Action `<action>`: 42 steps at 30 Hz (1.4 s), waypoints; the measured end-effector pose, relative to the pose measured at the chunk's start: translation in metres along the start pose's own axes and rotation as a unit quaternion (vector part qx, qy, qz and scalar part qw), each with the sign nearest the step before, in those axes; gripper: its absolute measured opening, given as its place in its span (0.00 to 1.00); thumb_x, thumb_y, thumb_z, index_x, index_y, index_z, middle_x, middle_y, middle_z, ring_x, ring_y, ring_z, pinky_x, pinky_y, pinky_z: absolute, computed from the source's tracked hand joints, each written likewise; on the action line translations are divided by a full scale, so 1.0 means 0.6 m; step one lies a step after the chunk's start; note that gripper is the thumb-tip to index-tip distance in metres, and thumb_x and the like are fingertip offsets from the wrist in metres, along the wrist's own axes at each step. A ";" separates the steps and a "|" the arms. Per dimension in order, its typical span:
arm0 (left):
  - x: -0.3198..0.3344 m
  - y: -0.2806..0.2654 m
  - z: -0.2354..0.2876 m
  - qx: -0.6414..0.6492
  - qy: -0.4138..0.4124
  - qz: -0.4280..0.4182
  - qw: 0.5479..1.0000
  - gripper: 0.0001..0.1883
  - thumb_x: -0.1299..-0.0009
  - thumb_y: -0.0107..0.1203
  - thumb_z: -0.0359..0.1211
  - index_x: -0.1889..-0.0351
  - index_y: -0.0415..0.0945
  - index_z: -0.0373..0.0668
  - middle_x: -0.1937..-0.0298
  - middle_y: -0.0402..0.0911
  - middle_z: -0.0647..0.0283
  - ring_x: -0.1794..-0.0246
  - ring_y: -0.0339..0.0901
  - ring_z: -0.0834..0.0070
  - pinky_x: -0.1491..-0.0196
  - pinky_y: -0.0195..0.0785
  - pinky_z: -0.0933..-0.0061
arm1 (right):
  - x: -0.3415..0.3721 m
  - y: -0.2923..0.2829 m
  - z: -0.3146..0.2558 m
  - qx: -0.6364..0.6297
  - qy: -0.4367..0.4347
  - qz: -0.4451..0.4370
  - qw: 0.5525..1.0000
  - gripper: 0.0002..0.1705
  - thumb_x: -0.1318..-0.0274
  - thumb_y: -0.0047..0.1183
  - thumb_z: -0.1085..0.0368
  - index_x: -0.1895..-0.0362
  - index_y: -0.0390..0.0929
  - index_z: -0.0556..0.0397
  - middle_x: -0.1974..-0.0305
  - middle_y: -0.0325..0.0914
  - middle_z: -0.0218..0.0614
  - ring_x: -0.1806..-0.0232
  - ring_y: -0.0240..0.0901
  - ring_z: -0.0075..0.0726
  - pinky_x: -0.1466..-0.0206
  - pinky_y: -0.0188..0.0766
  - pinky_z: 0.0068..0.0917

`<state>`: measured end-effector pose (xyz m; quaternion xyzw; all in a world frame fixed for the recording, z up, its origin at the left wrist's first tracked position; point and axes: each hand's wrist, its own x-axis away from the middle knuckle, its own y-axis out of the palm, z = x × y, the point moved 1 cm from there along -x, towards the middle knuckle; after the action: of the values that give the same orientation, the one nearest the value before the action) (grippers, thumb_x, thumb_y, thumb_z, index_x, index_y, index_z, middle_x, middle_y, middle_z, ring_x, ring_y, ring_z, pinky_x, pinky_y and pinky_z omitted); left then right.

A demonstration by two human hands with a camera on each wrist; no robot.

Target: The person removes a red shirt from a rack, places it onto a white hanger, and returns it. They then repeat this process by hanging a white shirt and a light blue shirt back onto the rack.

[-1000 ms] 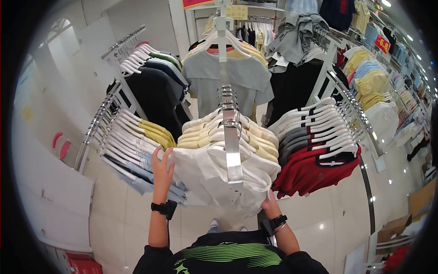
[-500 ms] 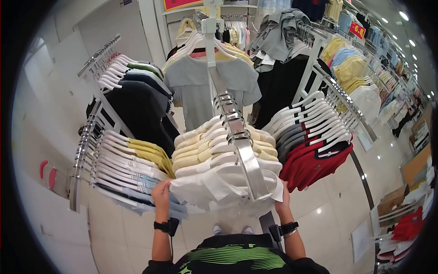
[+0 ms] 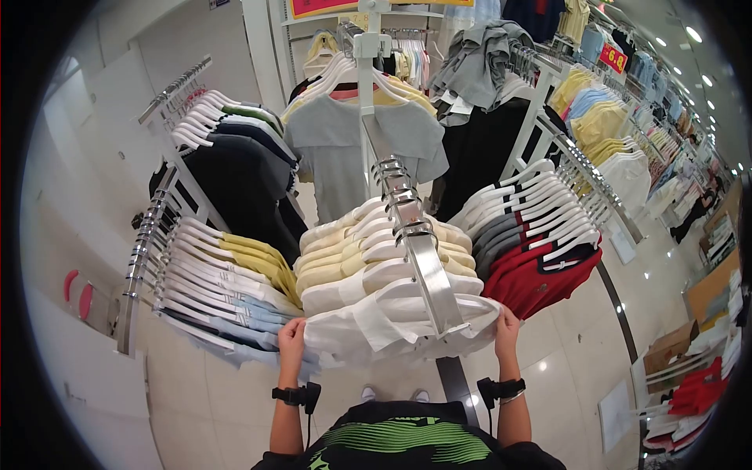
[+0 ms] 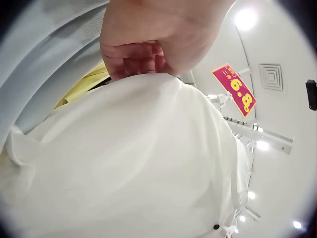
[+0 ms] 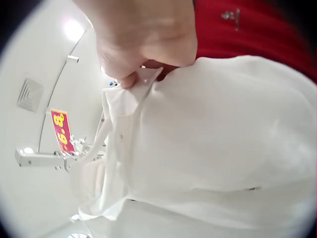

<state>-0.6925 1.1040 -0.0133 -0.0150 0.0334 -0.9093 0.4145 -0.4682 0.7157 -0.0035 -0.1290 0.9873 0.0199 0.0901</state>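
A white collared shirt (image 3: 337,337) hangs at the front end of the middle rail (image 3: 431,286), its cloth spread sideways. My left hand (image 3: 291,342) pinches its left shoulder edge. In the left wrist view the fingers (image 4: 133,62) curl over the top of the white cloth (image 4: 124,153). On the other side my right hand (image 3: 507,325) pinches the shirt's right edge, and the right wrist view has finger and thumb on a folded bit of the cloth (image 5: 126,101). Behind it, cream and yellow shirts (image 3: 325,254) hang in a row on white hangers.
Light blue and white shirts (image 3: 243,301) hang close beside my left hand. Red tops (image 3: 548,282) hang just behind my right hand. A grey top (image 3: 329,141) faces me farther back, and a metal bar end (image 3: 450,325) juts over the white shirt.
My left hand has gone from raised, spread fingers to pinching the shirt's shoulder. Both hands now stand wider apart, the right one farther right, and the shirt's cloth is stretched flatter.
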 end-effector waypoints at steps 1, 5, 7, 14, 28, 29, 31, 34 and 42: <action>0.001 -0.002 0.002 -0.026 0.020 -0.015 0.999 0.08 0.31 0.48 0.28 0.65 0.75 0.32 0.69 0.77 0.67 0.68 0.70 0.83 0.61 0.63 0.83 | 0.000 -0.013 0.018 -0.029 0.129 0.032 0.991 0.17 0.36 0.41 0.61 0.52 0.73 0.60 0.54 0.76 0.36 0.56 0.72 0.27 0.51 0.68 0.26; 0.021 0.012 0.058 0.010 0.088 -0.035 0.995 0.11 0.32 0.48 0.29 0.55 0.72 0.34 0.59 0.75 0.64 0.59 0.69 0.78 0.52 0.61 0.79 | -0.010 0.020 0.091 -0.410 0.244 0.011 0.879 0.17 0.38 0.38 0.63 0.49 0.70 0.59 0.54 0.76 0.41 0.52 0.73 0.39 0.46 0.69 0.35; 0.029 0.019 0.082 -0.042 0.139 -0.008 0.989 0.13 0.33 0.49 0.29 0.51 0.70 0.35 0.55 0.73 0.61 0.55 0.67 0.74 0.48 0.58 0.77 | -0.007 0.046 0.107 -0.508 0.332 -0.054 0.793 0.19 0.38 0.38 0.62 0.49 0.69 0.61 0.49 0.73 0.46 0.49 0.71 0.44 0.42 0.66 0.38; 0.042 0.018 0.137 -0.195 0.238 0.034 0.951 0.20 0.37 0.51 0.27 0.45 0.66 0.36 0.51 0.69 0.55 0.49 0.65 0.61 0.43 0.54 0.70 | 0.000 0.088 0.166 -0.534 0.394 -0.130 0.737 0.18 0.39 0.37 0.63 0.50 0.71 0.59 0.54 0.76 0.44 0.53 0.74 0.43 0.47 0.71 0.36; 0.071 0.038 0.079 -0.244 0.169 -0.077 0.952 0.13 0.36 0.50 0.27 0.54 0.72 0.35 0.60 0.77 0.46 0.59 0.74 0.51 0.55 0.66 0.66 | 0.091 0.202 0.292 0.239 0.016 -0.154 0.959 0.13 0.50 0.40 0.70 0.61 0.73 0.58 0.65 0.74 0.55 0.60 0.70 0.61 0.58 0.69 0.43; 0.082 0.047 0.075 -0.238 0.151 -0.096 0.955 0.12 0.35 0.49 0.28 0.54 0.72 0.35 0.60 0.77 0.45 0.59 0.74 0.48 0.56 0.66 0.65 | 0.107 0.219 0.263 0.182 0.020 -0.180 0.967 0.12 0.48 0.41 0.69 0.61 0.73 0.58 0.66 0.74 0.54 0.62 0.70 0.60 0.59 0.68 0.41; 0.092 0.044 0.040 -0.257 0.144 -0.108 0.950 0.12 0.35 0.49 0.29 0.54 0.72 0.36 0.61 0.76 0.44 0.60 0.73 0.47 0.57 0.66 0.63 | 0.126 0.244 0.212 0.124 0.029 -0.205 0.970 0.11 0.45 0.41 0.68 0.62 0.73 0.59 0.67 0.74 0.53 0.64 0.70 0.59 0.60 0.68 0.39; 0.110 0.018 0.014 -0.305 0.124 -0.118 0.937 0.11 0.34 0.47 0.30 0.56 0.73 0.38 0.65 0.76 0.44 0.62 0.72 0.45 0.61 0.66 0.59 | 0.119 0.265 0.180 0.171 0.045 -0.341 0.923 0.11 0.41 0.42 0.65 0.63 0.73 0.60 0.68 0.74 0.49 0.67 0.71 0.52 0.61 0.67 0.34; 0.141 0.004 0.044 -0.322 0.204 -0.104 0.919 0.05 0.39 0.48 0.26 0.68 0.72 0.36 0.70 0.74 0.48 0.69 0.72 0.51 0.65 0.65 0.62 | 0.127 0.273 0.038 -0.015 0.095 -0.465 0.880 0.15 0.38 0.44 0.59 0.67 0.71 0.60 0.74 0.70 0.39 0.73 0.63 0.30 0.66 0.62 0.27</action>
<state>-0.7446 1.0375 0.0128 0.0351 0.4065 -0.8707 0.2746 -0.5791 0.8559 -0.0373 -0.5760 0.8171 -0.0223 -0.0068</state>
